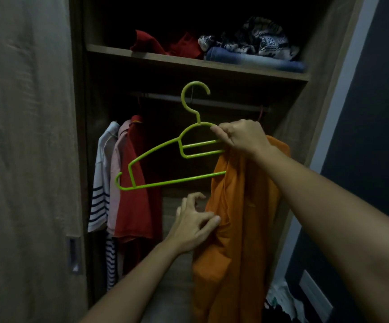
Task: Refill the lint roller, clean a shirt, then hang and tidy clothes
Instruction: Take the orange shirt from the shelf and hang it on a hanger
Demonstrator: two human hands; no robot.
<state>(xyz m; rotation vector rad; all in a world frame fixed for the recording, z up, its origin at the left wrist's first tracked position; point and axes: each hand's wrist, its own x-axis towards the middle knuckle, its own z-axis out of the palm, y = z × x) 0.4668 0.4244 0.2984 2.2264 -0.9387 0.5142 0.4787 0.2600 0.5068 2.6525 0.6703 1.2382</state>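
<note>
In dim light, an open brown wood-grain wardrobe [310, 106] shows a thick wooden upper shelf [142, 56] above a dark metal hanging rail [223, 104], flanked by a pale wood-grain sliding door [25, 136] with a recessed metal handle [74, 255] at left and a dark blue-grey wall [379, 89] at right.

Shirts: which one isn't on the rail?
The orange shirt, gripped with the green hanger by the right hand; the striped shirt, pink shirt and red shirt hang on the rail.

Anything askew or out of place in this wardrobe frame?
The lime-green plastic hanger slopes down to the left, off the rail, gripped by the right hand. The orange shirt hangs bunched from its right end only. Crumpled red cloth sprawls on the top shelf.
</note>
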